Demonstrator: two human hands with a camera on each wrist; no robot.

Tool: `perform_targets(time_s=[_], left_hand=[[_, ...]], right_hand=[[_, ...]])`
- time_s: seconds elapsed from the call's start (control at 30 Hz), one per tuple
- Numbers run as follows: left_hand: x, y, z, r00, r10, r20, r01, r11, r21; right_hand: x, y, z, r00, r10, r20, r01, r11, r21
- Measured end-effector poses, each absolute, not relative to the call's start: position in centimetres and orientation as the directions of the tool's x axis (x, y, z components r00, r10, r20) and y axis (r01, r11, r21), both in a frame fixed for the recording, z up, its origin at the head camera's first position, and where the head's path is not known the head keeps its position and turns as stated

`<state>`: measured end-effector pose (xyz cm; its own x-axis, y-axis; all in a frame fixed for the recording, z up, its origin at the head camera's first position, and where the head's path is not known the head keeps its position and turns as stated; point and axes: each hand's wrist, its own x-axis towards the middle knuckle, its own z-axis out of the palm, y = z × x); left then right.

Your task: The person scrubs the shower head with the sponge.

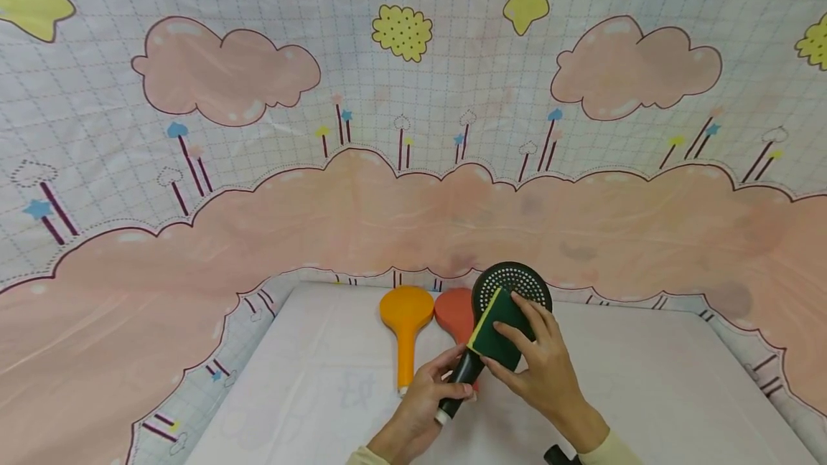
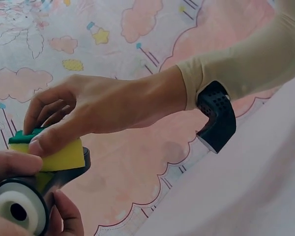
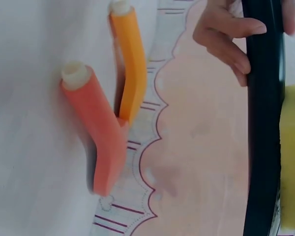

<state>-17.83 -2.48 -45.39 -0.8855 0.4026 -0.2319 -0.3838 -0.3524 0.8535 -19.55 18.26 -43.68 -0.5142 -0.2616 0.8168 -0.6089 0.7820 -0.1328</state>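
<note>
item: black shower head (image 1: 510, 285), held above the table (image 1: 646, 379), handle gripped in your left hand (image 1: 426, 397). your right hand (image 1: 543, 361) pinches a green-yellow sponge (image 1: 497, 329) against it. at 9 o'clock: orange shower head (image 1: 405, 321), red shower head (image 1: 454, 313).

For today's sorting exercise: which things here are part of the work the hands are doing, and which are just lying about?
In use:
- black shower head, handle gripped by the left hand
- green and yellow sponge, pressed on it by the right hand

Lying about:
- orange shower head on the table
- red shower head beside it
</note>
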Motion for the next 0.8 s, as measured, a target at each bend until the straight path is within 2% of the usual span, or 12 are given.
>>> perform_targets(time_s=[0.53,0.8], left_hand=[[-17.9,-2.7,-44.6,-0.903,0.372,-0.214,-0.368,-0.418,0.831],[-17.9,-2.8,-44.5,-0.908,0.365,-0.208,-0.363,-0.43,0.827]], right_hand=[[-19.6,20.0,-43.2,-0.535,-0.178,0.826,-0.54,0.824,-0.172],[-19.7,21.1,-43.3,-0.505,-0.134,0.853,-0.559,0.803,-0.205]])
